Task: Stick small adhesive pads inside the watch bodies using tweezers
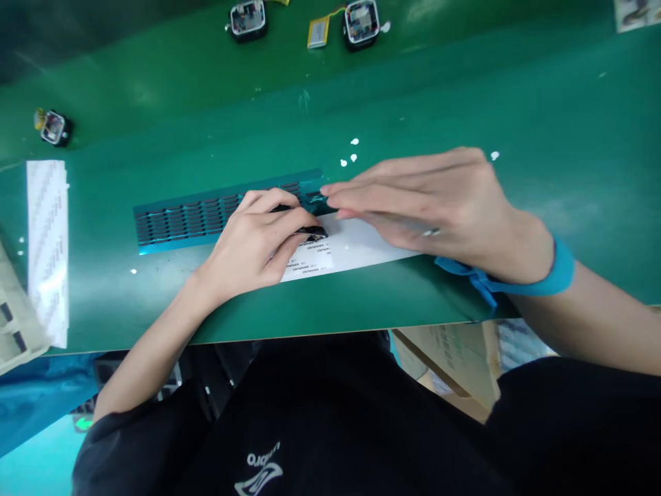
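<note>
My left hand [263, 238] rests on the bench with its fingers closed on a small glossy black part [314, 233], mostly hidden by the thumb and fingers. Below it lies a white printed backing strip [356, 244]. My right hand [421, 200] is pinched, its fingertips near the right end of a blue film sheet [178, 224] that carries rows of thin black strips. A thin, shiny sliver [431, 232] shows under the right palm; what the fingertips hold is too small to make out. A blue band [558, 272] circles my right wrist.
Small black device housings with exposed electronics [248, 19] stand at the back, one beside a yellow-edged battery [318, 32]. White round stickers [354, 158] dot the green bench. At left lie a white printed sheet [47, 241] and a pale tray [18, 317].
</note>
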The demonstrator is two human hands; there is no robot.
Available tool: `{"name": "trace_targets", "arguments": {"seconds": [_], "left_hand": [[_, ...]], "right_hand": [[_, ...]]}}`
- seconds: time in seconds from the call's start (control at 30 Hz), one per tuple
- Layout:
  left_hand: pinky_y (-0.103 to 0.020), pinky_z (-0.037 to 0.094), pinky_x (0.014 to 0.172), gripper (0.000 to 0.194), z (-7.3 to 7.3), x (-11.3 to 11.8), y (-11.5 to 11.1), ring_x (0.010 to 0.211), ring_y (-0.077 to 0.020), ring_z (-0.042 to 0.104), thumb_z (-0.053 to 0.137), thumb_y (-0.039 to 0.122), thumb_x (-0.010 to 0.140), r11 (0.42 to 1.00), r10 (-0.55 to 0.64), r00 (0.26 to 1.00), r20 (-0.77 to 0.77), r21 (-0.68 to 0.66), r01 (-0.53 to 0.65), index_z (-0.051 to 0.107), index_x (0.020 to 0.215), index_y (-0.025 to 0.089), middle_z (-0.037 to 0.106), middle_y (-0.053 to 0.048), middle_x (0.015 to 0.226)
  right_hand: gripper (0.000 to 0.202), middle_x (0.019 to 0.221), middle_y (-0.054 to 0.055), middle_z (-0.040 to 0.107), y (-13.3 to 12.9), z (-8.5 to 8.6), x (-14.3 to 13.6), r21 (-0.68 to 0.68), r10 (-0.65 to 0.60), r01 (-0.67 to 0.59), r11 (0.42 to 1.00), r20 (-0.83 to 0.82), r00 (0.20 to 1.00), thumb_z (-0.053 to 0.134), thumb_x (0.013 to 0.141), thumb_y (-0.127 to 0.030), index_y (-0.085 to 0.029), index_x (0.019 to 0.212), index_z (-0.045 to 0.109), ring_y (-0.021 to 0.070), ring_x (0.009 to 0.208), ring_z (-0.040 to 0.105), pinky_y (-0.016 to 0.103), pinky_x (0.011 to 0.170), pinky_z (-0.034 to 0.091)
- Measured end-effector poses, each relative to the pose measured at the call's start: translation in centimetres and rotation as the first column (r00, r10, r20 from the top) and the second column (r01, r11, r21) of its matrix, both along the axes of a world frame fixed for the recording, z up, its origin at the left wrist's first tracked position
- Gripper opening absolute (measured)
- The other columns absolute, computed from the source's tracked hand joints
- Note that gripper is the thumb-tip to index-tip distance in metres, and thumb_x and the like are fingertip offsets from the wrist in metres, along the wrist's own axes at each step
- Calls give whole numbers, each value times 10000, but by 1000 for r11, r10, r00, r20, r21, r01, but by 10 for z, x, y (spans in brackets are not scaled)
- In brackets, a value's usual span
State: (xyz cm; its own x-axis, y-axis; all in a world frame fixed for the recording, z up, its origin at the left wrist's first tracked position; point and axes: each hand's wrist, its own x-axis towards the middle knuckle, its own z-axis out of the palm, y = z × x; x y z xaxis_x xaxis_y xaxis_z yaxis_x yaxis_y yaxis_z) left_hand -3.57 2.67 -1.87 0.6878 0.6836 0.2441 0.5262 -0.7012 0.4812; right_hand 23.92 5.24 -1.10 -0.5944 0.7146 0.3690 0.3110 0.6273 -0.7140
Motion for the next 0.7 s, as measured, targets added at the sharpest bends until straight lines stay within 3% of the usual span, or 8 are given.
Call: {"name": "trace_targets", "arguments": {"seconds": [0.1, 0.13, 0.23, 0.33, 0.37, 0.47, 0.57, 0.7], "left_hand": [[-527, 602, 1082, 245, 7, -5, -1, 1177, -253, 761, 730, 127, 997, 997, -76, 993, 89, 31, 74, 781, 1203, 249, 834, -30, 1168], [-439, 565, 1174, 287, 12, -6, -2, 1315, -214, 737, 600, 21, 1068, 998, -69, 987, 148, 24, 66, 765, 1243, 177, 793, 40, 1328], [-229, 519, 1056, 751, 28, -6, -2, 1480, -242, 539, 6, 339, 1105, 975, 219, 880, 422, -136, -178, 662, 1262, 9, 579, 73, 1620], [-190, 662, 792, 604, 35, -3, 5, 1136, -131, 806, 306, 547, 1191, 789, 607, 596, 526, -493, -368, 734, 998, 166, 855, -20, 1194], [-260, 658, 652, 384, 34, -2, 7, 888, -164, 796, 559, 505, 1135, 715, 684, 523, 508, -609, -343, 726, 931, 225, 874, -60, 1023], [-192, 570, 602, 195, 27, 2, 10, 670, -88, 690, 625, 223, 1078, 524, 796, 427, 430, -842, -130, 757, 941, 182, 842, -57, 961], [-155, 526, 556, 148, 20, 9, 5, 610, -59, 628, 709, 96, 956, 482, 818, 359, 449, -876, -5, 768, 841, 167, 778, -11, 839], [-187, 607, 617, 169, 17, 18, -5, 592, -73, 691, 798, 112, 889, 501, 823, 314, 474, -865, -5, 690, 782, 185, 715, 35, 755]], "right_hand": [[310, 1220, -29, 848, 0, 11, 0, 241, 13, -6, 970, -27, 1000, 729, 1045, -213, -386, 1296, 784, 233, 1125, 833, 350, 910, 714], [341, 1218, -31, 848, -2, 14, -1, 278, -25, 40, 960, -56, 998, 726, 1047, -193, -394, 1318, 773, 226, 1127, 832, 340, 924, 713], [404, 1192, -30, 853, -8, 20, -3, 319, -145, 157, 935, -62, 988, 754, 1023, -144, -402, 1333, 771, 225, 1143, 829, 313, 971, 702], [452, 1300, 27, 821, -14, 20, -1, 472, -136, 131, 872, -24, 990, 770, 1011, -119, -345, 1402, 737, 214, 1152, 824, 298, 945, 700], [473, 1353, 61, 799, -16, 20, -1, 498, -125, 103, 861, 11, 992, 752, 1020, -105, -303, 1448, 705, 223, 1205, 805, 319, 953, 700], [455, 1396, 108, 773, -22, 21, -1, 552, -63, 2, 834, 92, 994, 732, 1022, -71, -181, 1459, 671, 237, 1229, 794, 359, 966, 703], [379, 1358, 136, 779, -27, 24, -5, 617, -20, -79, 783, 151, 988, 791, 987, -88, -109, 1358, 716, 263, 1159, 822, 354, 887, 716], [330, 1348, 51, 781, -29, 25, -11, 614, 15, -128, 779, 187, 982, 830, 977, -137, -215, 1291, 761, 221, 1110, 837, 291, 826, 696]]}}
